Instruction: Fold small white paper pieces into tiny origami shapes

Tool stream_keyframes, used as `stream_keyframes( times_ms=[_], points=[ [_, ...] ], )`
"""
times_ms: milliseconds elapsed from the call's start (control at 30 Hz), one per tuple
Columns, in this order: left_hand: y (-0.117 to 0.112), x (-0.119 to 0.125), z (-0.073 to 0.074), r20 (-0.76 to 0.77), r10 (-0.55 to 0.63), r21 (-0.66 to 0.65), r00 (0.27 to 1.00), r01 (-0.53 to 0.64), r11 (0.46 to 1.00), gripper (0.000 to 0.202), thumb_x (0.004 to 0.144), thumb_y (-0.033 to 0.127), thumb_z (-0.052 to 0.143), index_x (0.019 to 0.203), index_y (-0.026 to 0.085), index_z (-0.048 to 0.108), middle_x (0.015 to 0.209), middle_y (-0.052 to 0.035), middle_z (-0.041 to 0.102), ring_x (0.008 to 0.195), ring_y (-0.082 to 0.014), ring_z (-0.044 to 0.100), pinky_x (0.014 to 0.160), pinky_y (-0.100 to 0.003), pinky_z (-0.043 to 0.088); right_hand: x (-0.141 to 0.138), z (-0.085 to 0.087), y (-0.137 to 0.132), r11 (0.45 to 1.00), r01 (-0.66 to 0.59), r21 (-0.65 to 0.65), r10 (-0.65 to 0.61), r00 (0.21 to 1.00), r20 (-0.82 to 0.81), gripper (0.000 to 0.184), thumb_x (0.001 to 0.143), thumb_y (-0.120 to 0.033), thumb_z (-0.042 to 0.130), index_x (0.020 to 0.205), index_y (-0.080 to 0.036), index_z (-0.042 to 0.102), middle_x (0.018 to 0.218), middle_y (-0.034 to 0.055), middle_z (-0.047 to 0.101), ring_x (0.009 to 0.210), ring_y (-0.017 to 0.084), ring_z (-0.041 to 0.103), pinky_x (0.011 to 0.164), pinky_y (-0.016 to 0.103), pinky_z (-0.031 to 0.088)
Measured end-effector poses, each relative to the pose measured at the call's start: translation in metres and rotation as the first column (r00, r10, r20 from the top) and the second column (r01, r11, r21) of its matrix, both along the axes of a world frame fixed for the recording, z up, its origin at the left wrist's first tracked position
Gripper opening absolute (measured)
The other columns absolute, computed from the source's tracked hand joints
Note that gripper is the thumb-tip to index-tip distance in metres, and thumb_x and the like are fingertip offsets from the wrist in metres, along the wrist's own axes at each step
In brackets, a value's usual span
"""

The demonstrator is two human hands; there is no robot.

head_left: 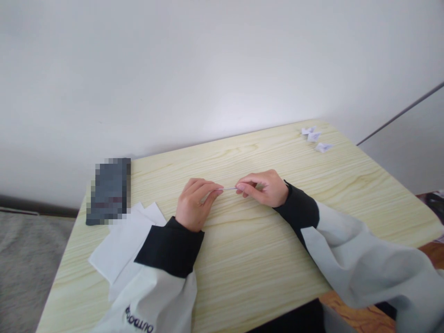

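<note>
Three folded papers: small, white and creased into angular shapes, lying in a loose group near the far right corner of the table.
Table: pale yellow-green top with streaky wood grain, its far edge along a smooth white wall.
White sheets: flat, straight-edged, overlapping at odd angles, partly under the left sleeve.
Dark object: roughly oblong, blurred into blocks, so what it is cannot be told; just beyond the sheets.
Sleeves: pale grey cloth with broad black cuffs, the left one bearing dark lettering, the right sleeve wrinkled.
Left hand: reaches up from the lower left, back of the hand towards the viewer, fingers bent over to the right, thumb below them.
Right hand: comes in from the right, wrist bent, thumb and forefinger pointing left, the other fingers curled beneath.
Thin white piece: seen almost as a line, full shape unclear, stretched level between the two hands above the table's middle.
Fingers: each hand pinches one end of the piece between thumb and fingertips, leaving a short bare stretch between.
</note>
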State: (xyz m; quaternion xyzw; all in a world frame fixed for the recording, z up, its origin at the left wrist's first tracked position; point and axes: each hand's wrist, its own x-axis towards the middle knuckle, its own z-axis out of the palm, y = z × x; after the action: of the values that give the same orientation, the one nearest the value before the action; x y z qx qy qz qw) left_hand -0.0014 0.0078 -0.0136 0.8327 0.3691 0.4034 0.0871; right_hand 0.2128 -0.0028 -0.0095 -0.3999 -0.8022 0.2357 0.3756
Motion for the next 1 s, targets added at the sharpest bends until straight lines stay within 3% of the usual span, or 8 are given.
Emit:
stream_keyframes(
  times_ms=[200,400,600,700,800,1000],
  points=[
    [0.000,0.000,-0.001,0.004,-0.054,-0.003,0.999,0.054,0.999,0.008,0.081,0.020,0.061,0.085,0.019,0.068,0.079,-0.0024,0.069,0.078,-0.0152,0.059,0.073,-0.029,0.050,-0.001,0.000,-0.001,0.999,0.005,-0.041,-0.007,1.000,-0.029,0.017,0.084,-0.023,0.053,0.075,-0.014,0.065,0.065,0.0012,0.071,0.051,0.007,0.064,0.049,0.014,0.048],
    [-0.001,0.003,0.003,-0.076,-0.066,0.163,0.995,0.078,0.984,0.006,0.079,0.019,0.063,0.080,0.021,0.068,0.078,-0.0036,0.066,0.076,-0.0157,0.056,0.069,-0.030,0.049,-0.006,-0.001,-0.001,0.988,0.005,-0.152,-0.016,0.997,-0.073,0.019,0.086,-0.026,0.051,0.076,-0.015,0.062,0.061,0.0000,0.069,0.048,0.007,0.062,0.047,0.014,0.047],
    [-0.003,0.003,0.002,-0.138,-0.071,0.146,0.988,0.092,0.985,0.009,0.084,0.017,0.055,0.083,0.018,0.064,0.081,-0.0045,0.067,0.075,-0.0147,0.059,0.069,-0.029,0.048,-0.010,-0.005,-0.002,0.980,0.034,-0.198,-0.057,0.992,-0.114,0.022,0.088,-0.031,0.048,0.077,-0.015,0.058,0.061,0.0011,0.068,0.043,0.006,0.058,0.044,0.015,0.045],
    [-0.005,0.003,0.001,-0.099,-0.049,0.104,0.994,0.059,0.993,0.008,0.084,0.015,0.054,0.085,0.017,0.061,0.080,-0.0033,0.067,0.074,-0.0138,0.060,0.070,-0.027,0.049,-0.008,-0.005,-0.002,0.993,0.058,-0.107,-0.072,0.989,-0.132,0.019,0.089,-0.031,0.046,0.089,-0.015,0.055,0.063,0.0003,0.066,0.043,0.005,0.055,0.044,0.015,0.043],
    [-0.008,0.005,0.001,-0.045,0.034,0.068,0.998,-0.031,0.997,0.005,0.082,0.015,0.056,0.085,0.017,0.060,0.076,-0.0013,0.066,0.070,-0.0118,0.060,0.066,-0.023,0.049,-0.005,-0.004,-0.002,0.990,0.106,0.093,-0.099,0.992,-0.072,0.017,0.088,-0.028,0.048,0.098,-0.016,0.055,0.069,0.0002,0.066,0.045,0.005,0.054,0.046,0.016,0.041],
    [-0.010,0.008,0.005,0.011,0.067,0.025,0.998,-0.067,0.997,0.006,0.078,0.016,0.062,0.084,0.015,0.063,0.071,0.0004,0.065,0.062,-0.0085,0.058,0.061,-0.019,0.047,-0.004,-0.004,-0.001,0.891,0.083,0.445,-0.153,0.981,0.122,0.015,0.086,-0.024,0.052,0.093,-0.022,0.065,0.062,-0.0031,0.067,0.047,0.006,0.054,0.049,0.018,0.039]
  ],
)
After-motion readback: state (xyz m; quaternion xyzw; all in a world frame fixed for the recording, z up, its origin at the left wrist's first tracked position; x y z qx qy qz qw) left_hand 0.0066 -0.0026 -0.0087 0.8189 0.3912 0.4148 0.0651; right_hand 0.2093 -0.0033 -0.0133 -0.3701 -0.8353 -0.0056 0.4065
